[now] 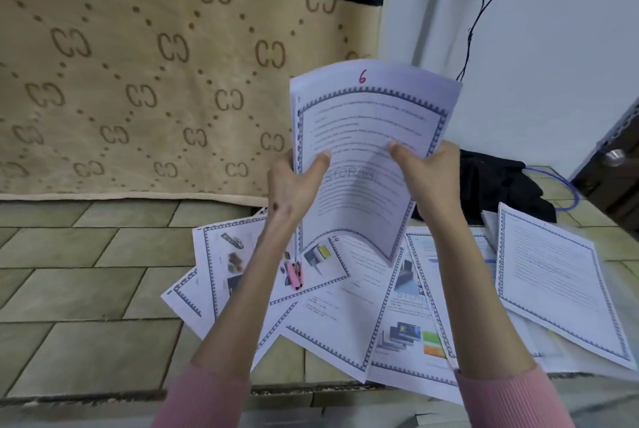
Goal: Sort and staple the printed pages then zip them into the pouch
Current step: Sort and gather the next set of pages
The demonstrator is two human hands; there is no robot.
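Note:
Both hands hold a small stack of printed pages (370, 123) upright above the floor; the top page has a blue border and a pink handwritten "6". My left hand (297, 182) grips the stack's left edge with the thumb on the front. My right hand (427, 175) grips its right side, thumb pressed on the page. Several more printed pages (345, 310) lie scattered on the tiled floor below. A pink stapler (295, 274) rests on those loose pages, just under my left wrist. No pouch is visible.
A beige patterned rug (138, 88) covers the floor beyond the pages. A black bag (498, 185) with a blue cable lies at the right by the white wall. A separate bordered page (556, 286) lies at the far right.

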